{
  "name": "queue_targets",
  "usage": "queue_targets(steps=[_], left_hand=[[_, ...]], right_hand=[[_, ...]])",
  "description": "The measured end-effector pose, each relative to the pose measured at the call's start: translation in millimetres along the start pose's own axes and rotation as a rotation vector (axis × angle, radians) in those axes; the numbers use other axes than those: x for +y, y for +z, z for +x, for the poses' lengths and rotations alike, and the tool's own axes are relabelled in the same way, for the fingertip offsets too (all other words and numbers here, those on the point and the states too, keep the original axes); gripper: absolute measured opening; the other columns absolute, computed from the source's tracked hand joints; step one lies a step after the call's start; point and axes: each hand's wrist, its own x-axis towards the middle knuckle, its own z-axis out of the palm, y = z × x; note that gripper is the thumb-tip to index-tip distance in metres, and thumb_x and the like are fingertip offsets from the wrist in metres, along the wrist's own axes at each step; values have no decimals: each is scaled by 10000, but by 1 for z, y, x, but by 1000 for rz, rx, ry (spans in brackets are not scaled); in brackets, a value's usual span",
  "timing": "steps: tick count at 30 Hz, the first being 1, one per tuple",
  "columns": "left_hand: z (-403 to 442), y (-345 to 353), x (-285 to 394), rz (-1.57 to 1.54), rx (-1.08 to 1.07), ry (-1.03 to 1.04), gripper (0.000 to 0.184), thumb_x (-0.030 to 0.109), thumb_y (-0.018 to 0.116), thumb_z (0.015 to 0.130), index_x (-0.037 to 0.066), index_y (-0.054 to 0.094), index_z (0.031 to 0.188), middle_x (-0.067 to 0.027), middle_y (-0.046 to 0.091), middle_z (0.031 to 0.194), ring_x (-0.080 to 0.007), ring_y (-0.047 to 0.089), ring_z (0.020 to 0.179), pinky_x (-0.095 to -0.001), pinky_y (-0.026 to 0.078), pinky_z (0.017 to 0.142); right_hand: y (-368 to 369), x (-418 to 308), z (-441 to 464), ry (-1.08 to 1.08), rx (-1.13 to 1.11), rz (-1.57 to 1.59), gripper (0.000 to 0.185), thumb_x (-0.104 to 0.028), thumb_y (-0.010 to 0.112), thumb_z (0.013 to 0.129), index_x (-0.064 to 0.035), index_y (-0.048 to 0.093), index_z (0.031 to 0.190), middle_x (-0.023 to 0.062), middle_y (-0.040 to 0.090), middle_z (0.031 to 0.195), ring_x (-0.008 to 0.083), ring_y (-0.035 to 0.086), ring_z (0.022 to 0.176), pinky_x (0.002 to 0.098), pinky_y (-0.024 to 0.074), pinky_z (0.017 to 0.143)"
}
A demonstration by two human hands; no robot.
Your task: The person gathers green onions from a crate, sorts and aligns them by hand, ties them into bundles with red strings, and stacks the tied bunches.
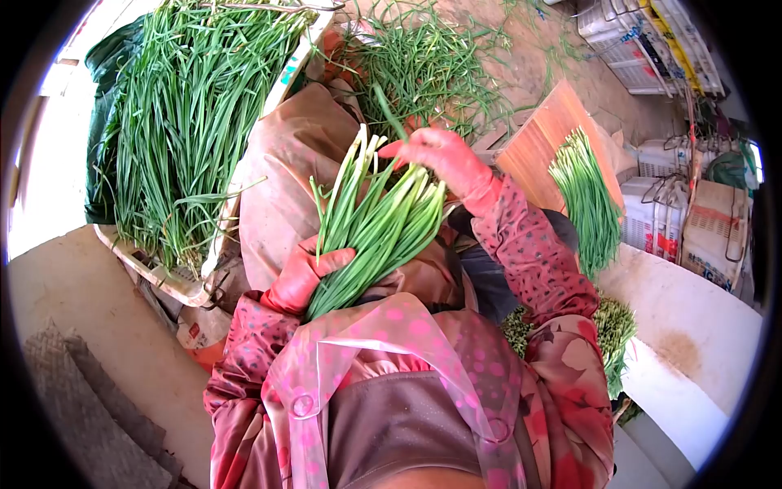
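Observation:
A loose bunch of long green stalks (pixel 375 232) with pale ends lies across my lap, the pale ends pointing up and away. My left hand (pixel 305 273), in a red glove, is wrapped round the lower leafy part. Above the pale ends is my right hand (pixel 444 159), also red-gloved, its thumb and fingers pinched together on a single green leaf (pixel 389 112) that sticks up to the left. A neat bundle of the same stalks (pixel 586 196) rests on a wooden board (pixel 538 147) at the right.
At the left a pale crate (pixel 216 236) is heaped with green stalks (pixel 187 122). Loose green leaves (pixel 423 69) litter the floor ahead. White crates (pixel 627 49) and sacks (pixel 713 228) stand at the right. More bundled stalks (pixel 615 334) lie beside my right elbow.

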Motion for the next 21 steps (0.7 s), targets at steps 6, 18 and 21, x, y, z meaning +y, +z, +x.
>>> queue_targets(steps=[6, 18, 21], left_hand=[[-4, -2, 0, -89, -60, 21, 393, 178, 688, 859, 1, 580, 1193, -80, 658, 1067, -159, 634, 919, -304, 511, 830], [-3, 0, 2, -66, -47, -23, 415, 178, 712, 842, -1, 587, 1195, -91, 661, 1076, -176, 639, 933, -317, 510, 857], [-4, 0, 1, -116, -85, -15, 419, 151, 700, 847, -3, 571, 1214, -99, 650, 1111, -182, 631, 970, -325, 500, 886]], right_hand=[[-124, 8, 25, -230, 742, 225, 340, -288, 592, 898, 33, 591, 1012, 185, 640, 1052, 271, 660, 947, 378, 547, 823], [6, 11, 43, -297, -268, -883, 200, -209, 612, 839, -49, 647, 954, 139, 651, 798, 297, 652, 775, 385, 515, 701], [-80, 40, 75, -692, 122, -877, 193, -239, 576, 832, -66, 645, 779, 97, 647, 786, 254, 622, 714, 360, 502, 643]])
